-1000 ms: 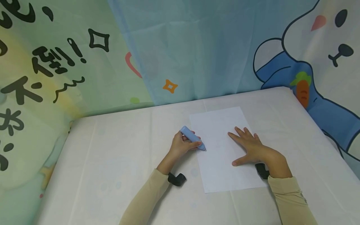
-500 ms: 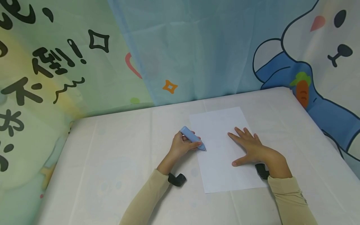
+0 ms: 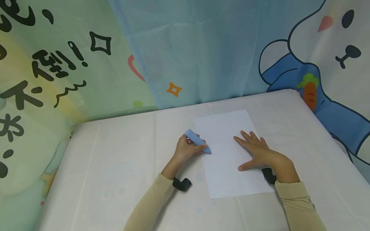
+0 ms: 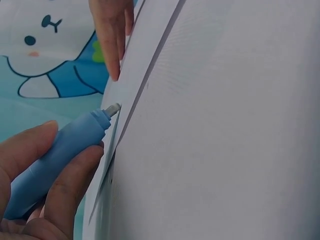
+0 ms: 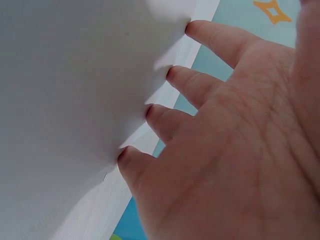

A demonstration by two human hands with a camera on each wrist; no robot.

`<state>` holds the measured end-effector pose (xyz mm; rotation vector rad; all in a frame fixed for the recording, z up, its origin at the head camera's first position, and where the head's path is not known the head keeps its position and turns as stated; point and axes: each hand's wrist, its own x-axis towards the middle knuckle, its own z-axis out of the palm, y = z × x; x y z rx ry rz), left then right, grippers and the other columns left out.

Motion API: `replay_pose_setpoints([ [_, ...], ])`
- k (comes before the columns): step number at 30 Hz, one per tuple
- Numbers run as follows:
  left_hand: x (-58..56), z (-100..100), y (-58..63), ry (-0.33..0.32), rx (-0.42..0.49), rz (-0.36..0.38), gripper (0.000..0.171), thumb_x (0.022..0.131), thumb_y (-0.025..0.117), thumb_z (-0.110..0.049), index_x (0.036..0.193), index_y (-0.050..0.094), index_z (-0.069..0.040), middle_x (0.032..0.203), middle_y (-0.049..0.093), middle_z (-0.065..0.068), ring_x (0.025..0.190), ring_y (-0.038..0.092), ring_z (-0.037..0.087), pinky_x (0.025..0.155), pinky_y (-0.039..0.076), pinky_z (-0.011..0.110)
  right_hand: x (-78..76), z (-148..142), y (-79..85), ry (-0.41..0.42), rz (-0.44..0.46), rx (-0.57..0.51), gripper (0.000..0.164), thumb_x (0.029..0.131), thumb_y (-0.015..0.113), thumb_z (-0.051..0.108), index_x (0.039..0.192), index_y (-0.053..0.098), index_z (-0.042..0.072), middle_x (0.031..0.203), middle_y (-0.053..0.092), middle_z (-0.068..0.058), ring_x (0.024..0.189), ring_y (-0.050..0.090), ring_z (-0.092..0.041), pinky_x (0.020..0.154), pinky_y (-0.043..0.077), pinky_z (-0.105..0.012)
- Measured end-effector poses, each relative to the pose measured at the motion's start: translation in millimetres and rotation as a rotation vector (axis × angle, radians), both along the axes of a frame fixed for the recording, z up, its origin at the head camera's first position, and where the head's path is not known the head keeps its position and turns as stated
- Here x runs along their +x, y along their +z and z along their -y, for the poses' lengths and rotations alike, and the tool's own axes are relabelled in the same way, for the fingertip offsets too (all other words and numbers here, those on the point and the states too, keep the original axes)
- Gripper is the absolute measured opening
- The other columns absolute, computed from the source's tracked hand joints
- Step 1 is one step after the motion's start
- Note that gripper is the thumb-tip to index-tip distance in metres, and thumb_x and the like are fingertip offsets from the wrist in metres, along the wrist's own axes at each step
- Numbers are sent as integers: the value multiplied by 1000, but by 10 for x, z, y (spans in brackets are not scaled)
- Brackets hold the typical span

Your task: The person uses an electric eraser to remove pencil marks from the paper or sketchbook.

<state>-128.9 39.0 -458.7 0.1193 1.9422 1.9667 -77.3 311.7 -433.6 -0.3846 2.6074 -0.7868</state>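
Observation:
My left hand point(image 3: 185, 149) pinches an electric eraser point(image 3: 195, 138), a thick light-blue pen shape with a stubby greyish-white tip. It slants down to the right, with its tip over the left edge of a white sheet of paper point(image 3: 221, 131). In the left wrist view, thumb and fingers wrap the blue body point(image 4: 67, 150) and the tip points at the paper's edge. My right hand point(image 3: 257, 150) lies spread on the right half of the sheet. The right wrist view shows its fingertips point(image 5: 154, 112) touching the paper point(image 5: 75, 100).
A white cloth covers the table point(image 3: 124, 160), and the paper lies flat on its right half. Behind and beside it hangs a printed curtain point(image 3: 202, 57) with a cartoon animal and black lettering. Black straps point(image 3: 182, 184) sit at both wrists.

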Motion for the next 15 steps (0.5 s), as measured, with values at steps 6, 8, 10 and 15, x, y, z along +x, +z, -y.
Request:
replay_pose_setpoints([
  [6, -9, -1, -7, 11, 13, 13, 45, 79, 74, 11, 118, 52, 11, 106, 68, 29, 95, 70, 35, 74, 62, 35, 0, -7, -11, 4, 2, -8, 112, 64, 90, 37, 149, 27, -1, 157, 4, -33, 142, -10, -54, 110, -10, -72],
  [8, -9, 1, -7, 11, 11, 12, 45, 79, 74, 11, 118, 52, 10, 106, 68, 29, 95, 71, 35, 73, 62, 35, 2, -4, -15, 2, 2, 0, 112, 64, 90, 38, 149, 27, -1, 157, 4, -32, 142, -10, -54, 111, -10, -72],
  [10, -5, 5, -6, 9, 11, 10, 44, 79, 74, 10, 118, 52, 10, 105, 69, 29, 95, 71, 35, 73, 62, 35, 4, 0, -16, -2, 3, 11, 112, 65, 89, 37, 149, 27, 0, 157, 4, -32, 142, -9, -54, 111, -10, -72],
  [15, 5, 18, -6, 2, 5, -8, 43, 79, 74, 10, 117, 52, 10, 105, 69, 29, 94, 71, 34, 72, 62, 34, 2, 5, -21, -4, 0, 29, 111, 65, 89, 38, 149, 27, 1, 158, 4, -31, 143, -9, -53, 111, -9, -72],
])
